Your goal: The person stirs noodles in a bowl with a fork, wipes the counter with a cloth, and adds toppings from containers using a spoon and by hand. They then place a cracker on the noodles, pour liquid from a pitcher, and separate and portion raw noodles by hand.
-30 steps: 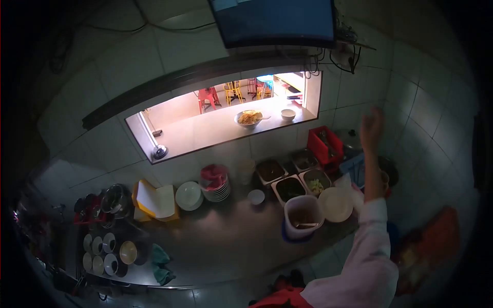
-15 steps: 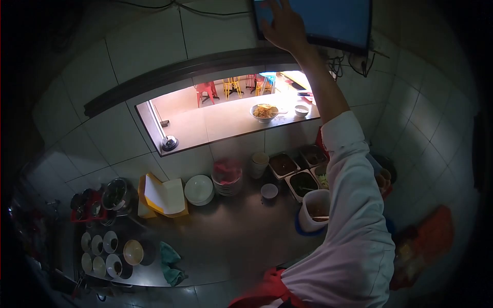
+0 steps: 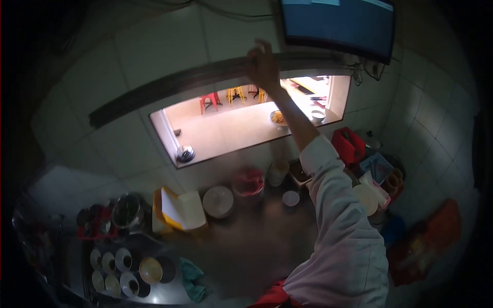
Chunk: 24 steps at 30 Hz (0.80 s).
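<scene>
My right hand is raised in front of the tiled wall, level with the dark ledge above the serving window. Its fingers are loosely bent and a little apart, with nothing in them. Up and to the right of it hangs a wall-mounted screen, apart from the fingers. Below the forearm, a bowl of food stands on the window sill beside a small white bowl. My sleeve hides part of the counter on the right. My left hand is out of view.
On the steel counter are a yellow box with its lid up, a white bowl stack, a pink cloth on dishes, a small cup, several small bowls and a green cloth. Red baskets stand at both sides.
My right hand has come away from the screen, moving down and left in front of the ledge, its fingers now more bent. The view has shifted, so the scene sits further right.
</scene>
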### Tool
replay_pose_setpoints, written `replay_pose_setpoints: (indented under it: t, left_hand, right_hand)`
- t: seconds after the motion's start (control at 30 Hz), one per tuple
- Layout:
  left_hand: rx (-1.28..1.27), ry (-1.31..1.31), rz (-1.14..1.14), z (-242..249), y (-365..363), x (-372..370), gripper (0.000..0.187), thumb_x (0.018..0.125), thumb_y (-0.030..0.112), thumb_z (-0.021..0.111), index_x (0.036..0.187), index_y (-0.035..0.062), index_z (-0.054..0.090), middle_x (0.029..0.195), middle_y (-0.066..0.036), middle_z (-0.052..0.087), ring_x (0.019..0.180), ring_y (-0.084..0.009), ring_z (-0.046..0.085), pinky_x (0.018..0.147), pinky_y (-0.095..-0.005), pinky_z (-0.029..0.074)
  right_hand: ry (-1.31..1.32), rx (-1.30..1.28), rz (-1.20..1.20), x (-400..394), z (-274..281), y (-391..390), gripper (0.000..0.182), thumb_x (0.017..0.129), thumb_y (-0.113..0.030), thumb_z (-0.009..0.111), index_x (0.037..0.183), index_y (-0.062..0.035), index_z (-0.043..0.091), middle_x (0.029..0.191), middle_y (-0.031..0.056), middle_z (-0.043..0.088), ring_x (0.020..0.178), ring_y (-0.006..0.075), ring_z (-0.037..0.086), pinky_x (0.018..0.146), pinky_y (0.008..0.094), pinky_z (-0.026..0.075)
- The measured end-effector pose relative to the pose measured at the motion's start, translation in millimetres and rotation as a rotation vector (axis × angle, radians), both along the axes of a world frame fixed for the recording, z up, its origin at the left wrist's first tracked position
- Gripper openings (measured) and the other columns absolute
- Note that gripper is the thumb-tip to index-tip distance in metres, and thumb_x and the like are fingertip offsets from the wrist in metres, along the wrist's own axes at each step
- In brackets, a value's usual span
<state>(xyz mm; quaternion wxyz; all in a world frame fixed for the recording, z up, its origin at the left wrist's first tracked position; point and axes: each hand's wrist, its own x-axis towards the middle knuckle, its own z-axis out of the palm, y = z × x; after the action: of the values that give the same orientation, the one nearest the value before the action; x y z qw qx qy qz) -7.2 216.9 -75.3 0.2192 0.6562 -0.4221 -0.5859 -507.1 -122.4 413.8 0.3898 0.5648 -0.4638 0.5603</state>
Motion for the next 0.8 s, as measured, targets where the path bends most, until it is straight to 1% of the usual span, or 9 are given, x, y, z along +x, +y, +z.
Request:
replay_pose_setpoints:
  t: [0.1, 0.13, 0.2, 0.3, 0.37, 0.5, 0.57, 0.73, 0.8]
  left_hand:
    - [0.016, 0.052, 0.059, -44, 48, 55, 0.043, 0.079, 0.023, 0.048, 0.112, -0.0039, 0.055, 0.097, -0.018, 0.062, 0.083, -0.0230, 0.061, 0.068, -0.0317, 0.050]
    - [0.025, 0.071, 0.090, -58, 76, 80, 0.044, 0.079, 0.023, 0.048, 0.112, -0.0040, 0.055, 0.097, -0.018, 0.062, 0.084, -0.0230, 0.061, 0.069, -0.0317, 0.050]
    - [0.078, 0.114, 0.174, -82, 139, 127, 0.044, 0.079, 0.023, 0.047, 0.113, -0.0041, 0.055, 0.098, -0.018, 0.062, 0.085, -0.0231, 0.061, 0.070, -0.0315, 0.050]
    - [0.212, 0.152, 0.334, -104, 223, 185, 0.046, 0.078, 0.023, 0.047, 0.114, -0.0042, 0.054, 0.099, -0.019, 0.062, 0.086, -0.0231, 0.061, 0.071, -0.0313, 0.050]
    - [0.298, 0.170, 0.450, -113, 273, 225, 0.046, 0.078, 0.023, 0.046, 0.114, -0.0043, 0.054, 0.100, -0.019, 0.062, 0.087, -0.0232, 0.061, 0.071, -0.0312, 0.050]
    - [0.445, 0.191, 0.635, -126, 353, 288, 0.048, 0.077, 0.023, 0.046, 0.116, -0.0044, 0.054, 0.102, -0.019, 0.061, 0.089, -0.0233, 0.061, 0.073, -0.0309, 0.050]
    - [0.476, 0.237, 0.707, -136, 368, 310, 0.049, 0.077, 0.023, 0.046, 0.116, -0.0045, 0.054, 0.103, -0.020, 0.061, 0.090, -0.0233, 0.061, 0.073, -0.0308, 0.050]
    - [0.494, 0.776, 0.981, -194, 362, 366, 0.051, 0.077, 0.023, 0.045, 0.118, -0.0047, 0.053, 0.105, -0.020, 0.061, 0.092, -0.0235, 0.061, 0.075, -0.0305, 0.050]
    - [0.465, 0.462, 0.903, -128, 288, 328, 0.052, 0.075, 0.019, 0.039, 0.118, -0.0060, 0.052, 0.116, -0.018, 0.058, 0.095, -0.0250, 0.060, 0.075, -0.0297, 0.049]
  right_hand:
    - [-0.092, 0.260, 0.411, 79, -115, -2, 0.014, 0.072, -0.004, 0.061, 0.085, -0.0067, 0.059, 0.111, 0.0106, 0.055, 0.069, 0.0224, 0.061, 0.057, 0.0308, 0.050]
    - [0.309, 0.032, 0.321, 85, -167, -18, 0.012, 0.069, -0.003, 0.062, 0.080, -0.0079, 0.060, 0.102, 0.0099, 0.058, 0.067, 0.0249, 0.062, 0.055, 0.0321, 0.050]
    - [-0.307, 0.417, 0.404, 178, -228, 46, 0.006, 0.071, -0.002, 0.061, 0.073, -0.0074, 0.060, 0.088, 0.0085, 0.061, 0.057, 0.0210, 0.060, 0.052, 0.0288, 0.048]
    - [-0.353, 0.623, 0.440, 271, -359, 100, 0.006, 0.072, -0.003, 0.060, 0.073, -0.0084, 0.061, 0.068, 0.0100, 0.059, 0.055, 0.0194, 0.060, 0.050, 0.0295, 0.046]
    - [-0.427, 0.896, 0.497, 338, -420, 150, 0.001, 0.074, -0.009, 0.061, 0.074, -0.0079, 0.061, 0.071, 0.0111, 0.062, 0.060, 0.0244, 0.062, 0.054, 0.0334, 0.048]
    - [-0.050, 1.204, 0.531, 437, -489, 215, 0.054, 0.070, -0.037, 0.068, 0.117, -0.0142, 0.055, 0.125, 0.0119, 0.052, 0.117, 0.0333, 0.046, 0.098, 0.0404, 0.038]
    - [0.255, 1.271, 0.459, 473, -514, 225, 0.067, 0.067, -0.043, 0.070, 0.123, -0.0139, 0.049, 0.136, 0.0140, 0.039, 0.125, 0.0376, 0.035, 0.105, 0.0421, 0.030]
    - [0.044, 1.569, 0.680, 478, -539, 189, 0.065, 0.064, -0.031, 0.075, 0.122, -0.0141, 0.051, 0.140, 0.0168, 0.034, 0.128, 0.0385, 0.032, 0.104, 0.0414, 0.032]
    - [-0.082, 1.465, 0.695, 459, -519, 185, 0.059, 0.063, -0.025, 0.075, 0.117, -0.0124, 0.054, 0.136, 0.0172, 0.038, 0.125, 0.0380, 0.036, 0.102, 0.0419, 0.034]
